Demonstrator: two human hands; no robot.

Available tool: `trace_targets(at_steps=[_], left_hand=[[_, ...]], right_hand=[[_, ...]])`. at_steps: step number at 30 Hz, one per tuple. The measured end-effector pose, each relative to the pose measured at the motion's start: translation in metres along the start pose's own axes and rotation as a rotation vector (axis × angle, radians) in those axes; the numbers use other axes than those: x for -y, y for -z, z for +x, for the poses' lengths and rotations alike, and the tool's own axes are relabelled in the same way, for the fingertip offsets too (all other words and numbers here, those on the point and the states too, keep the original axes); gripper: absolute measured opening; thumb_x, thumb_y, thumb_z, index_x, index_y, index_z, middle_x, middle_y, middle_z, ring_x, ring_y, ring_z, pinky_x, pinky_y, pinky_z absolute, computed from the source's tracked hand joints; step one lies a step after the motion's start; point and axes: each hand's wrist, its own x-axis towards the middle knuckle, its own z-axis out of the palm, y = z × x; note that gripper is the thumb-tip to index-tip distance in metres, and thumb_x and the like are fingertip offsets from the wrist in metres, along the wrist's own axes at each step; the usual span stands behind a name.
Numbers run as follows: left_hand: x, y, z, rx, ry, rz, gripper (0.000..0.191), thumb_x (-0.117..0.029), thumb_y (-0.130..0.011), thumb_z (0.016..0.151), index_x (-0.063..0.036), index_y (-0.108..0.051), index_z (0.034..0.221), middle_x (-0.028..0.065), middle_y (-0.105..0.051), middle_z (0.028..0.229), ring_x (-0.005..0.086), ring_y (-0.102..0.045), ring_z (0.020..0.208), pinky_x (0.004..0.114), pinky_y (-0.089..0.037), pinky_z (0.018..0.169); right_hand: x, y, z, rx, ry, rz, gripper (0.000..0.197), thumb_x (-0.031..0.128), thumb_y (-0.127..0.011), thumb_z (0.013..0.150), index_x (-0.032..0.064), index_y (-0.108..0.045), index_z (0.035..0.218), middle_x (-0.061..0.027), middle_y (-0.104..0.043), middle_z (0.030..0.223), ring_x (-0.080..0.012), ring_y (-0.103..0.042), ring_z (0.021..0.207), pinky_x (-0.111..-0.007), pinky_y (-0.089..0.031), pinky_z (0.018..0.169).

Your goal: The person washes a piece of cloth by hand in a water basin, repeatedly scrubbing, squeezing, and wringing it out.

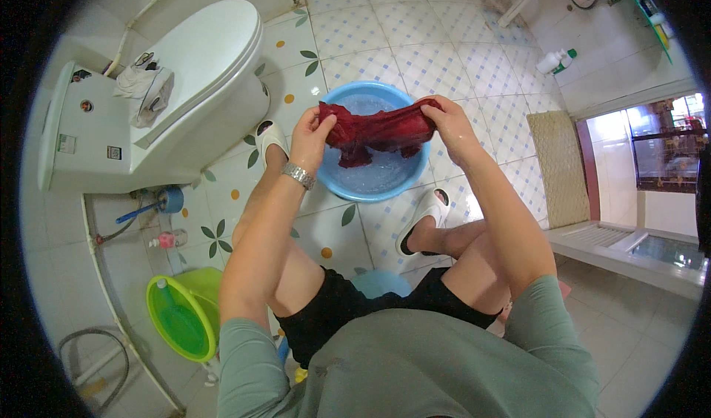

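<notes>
A dark red wet cloth (383, 129), perhaps a garment, is stretched between my two hands over a blue plastic basin (371, 197). My left hand (312, 135) pinches its left end, thumb on top; a metal-band watch (299, 176) circles that wrist. At the opposite end, the fingers and thumb of my right hand (451, 126) grip the gathered fabric. The lower folds of the cloth hang down to the cloudy water (366, 179) in the basin; whether they dip in cannot be told. The basin stands on the tiled floor between my feet, which wear white slippers.
On the left is a toilet (216, 46) with a crumpled light cloth (147, 93) on its lid. Below it stand a toilet brush (166, 200), a pink-topped pump bottle (166, 240) and a green bucket (183, 307). Bottles (555, 61), a mat (558, 168) and a white door (639, 251) are at right.
</notes>
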Motion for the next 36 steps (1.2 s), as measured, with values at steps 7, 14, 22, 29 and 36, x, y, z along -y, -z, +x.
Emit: trace_targets(at_steps=[7,14,22,29,36], left_hand=[[-0.02,0.007,0.02,-0.204,-0.169,-0.02,0.019,-0.016,-0.061,0.094,-0.0018,-0.064,0.107,0.003,-0.066,0.096,0.0102,-0.059,0.085,0.025,-0.049,0.079],[-0.014,-0.03,0.018,-0.026,-0.163,-0.21,0.018,-0.016,-0.064,0.093,-0.0031,-0.064,0.105,0.0011,-0.065,0.093,0.0085,-0.059,0.082,0.024,-0.049,0.075],[-0.017,-0.059,-0.004,0.091,-0.713,0.556,0.02,-0.011,-0.065,0.085,-0.0064,-0.065,0.105,0.011,-0.065,0.109,0.0248,-0.064,0.095,0.031,-0.053,0.078],[-0.028,-0.059,-0.013,0.202,-1.105,0.945,0.023,-0.009,-0.059,0.08,-0.0081,-0.062,0.103,0.0101,-0.056,0.124,0.029,-0.061,0.103,0.037,-0.057,0.074],[-0.022,-0.061,-0.014,0.183,-1.112,1.006,0.032,-0.011,-0.059,0.079,-0.0114,-0.063,0.11,0.0088,-0.052,0.128,0.0253,-0.061,0.095,0.035,-0.057,0.069]], right_hand=[[0.005,0.0,0.008,-0.063,0.23,-0.401,0.024,0.016,-0.058,0.088,0.0014,-0.067,0.105,-0.0147,-0.069,0.089,-0.024,-0.064,0.081,-0.033,-0.05,0.077],[-0.016,0.0,0.004,0.056,0.164,-0.962,0.032,0.021,-0.057,0.085,0.0075,-0.064,0.113,-0.0179,-0.068,0.104,-0.0349,-0.064,0.097,-0.042,-0.05,0.086],[-0.004,-0.055,0.006,0.203,0.306,-0.42,0.051,0.016,-0.062,0.081,0.0053,-0.051,0.129,-0.0248,-0.059,0.122,-0.039,-0.057,0.113,-0.04,-0.046,0.095],[-0.014,-0.041,0.014,0.075,0.113,-0.606,0.019,0.009,-0.058,0.086,0.0002,-0.064,0.101,-0.006,-0.067,0.086,-0.0143,-0.063,0.078,-0.03,-0.05,0.068],[-0.005,-0.038,0.012,0.065,0.104,-0.346,0.023,0.005,-0.055,0.082,0.0009,-0.068,0.101,-0.0096,-0.07,0.091,-0.0175,-0.064,0.082,-0.032,-0.051,0.076]])
